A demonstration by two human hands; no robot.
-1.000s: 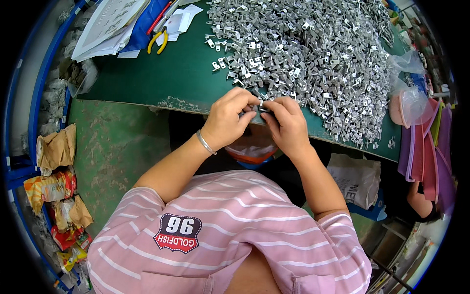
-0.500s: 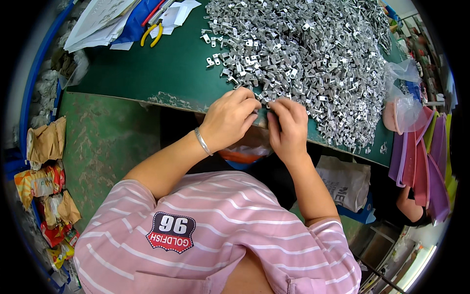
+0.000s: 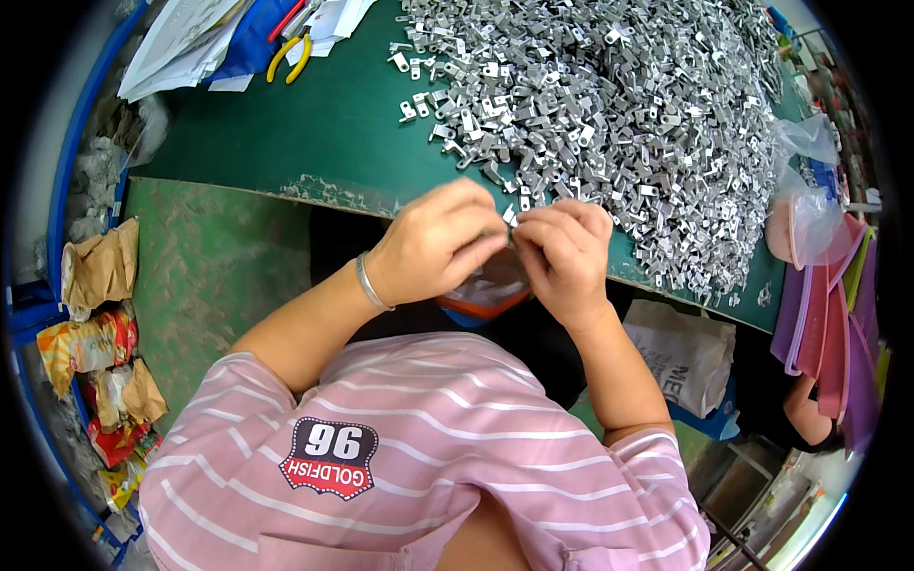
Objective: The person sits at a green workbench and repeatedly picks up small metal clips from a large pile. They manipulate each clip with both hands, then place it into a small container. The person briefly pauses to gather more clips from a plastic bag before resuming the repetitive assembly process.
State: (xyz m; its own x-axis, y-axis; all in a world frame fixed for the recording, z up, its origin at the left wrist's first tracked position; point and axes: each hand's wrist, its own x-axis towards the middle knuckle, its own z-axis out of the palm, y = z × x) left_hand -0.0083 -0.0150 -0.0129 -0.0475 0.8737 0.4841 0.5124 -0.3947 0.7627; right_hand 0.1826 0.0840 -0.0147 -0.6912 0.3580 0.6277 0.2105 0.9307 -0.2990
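Observation:
My left hand (image 3: pixel 438 240) and my right hand (image 3: pixel 568 255) come together just over the table's front edge, fingers curled and pinched. A small silvery metal bracket (image 3: pixel 511 218) shows by the right fingertips, where the two hands nearly touch. Whatever the left fingers pinch is hidden and blurred. Beyond the hands, a large heap of bent metal brackets with holes (image 3: pixel 609 133) covers much of the green table (image 3: pixel 286 143). Below the hands, an orange-rimmed container (image 3: pixel 486 306) with a clear plastic liner is partly covered by them.
Yellow-handled pliers (image 3: pixel 289 59) lie beside papers (image 3: pixel 181 48) at the far left of the table. Pink and purple bins (image 3: pixel 826 324) and a plastic bag (image 3: pixel 809 214) are at the right. A blue-edged rack with paper bags (image 3: pixel 100 266) stands left. Another person's arm (image 3: pixel 809 414) shows at right.
My left hand has shifted slightly left and down, my right hand slightly right and down. More of the container between them shows. The whole view has turned a little.

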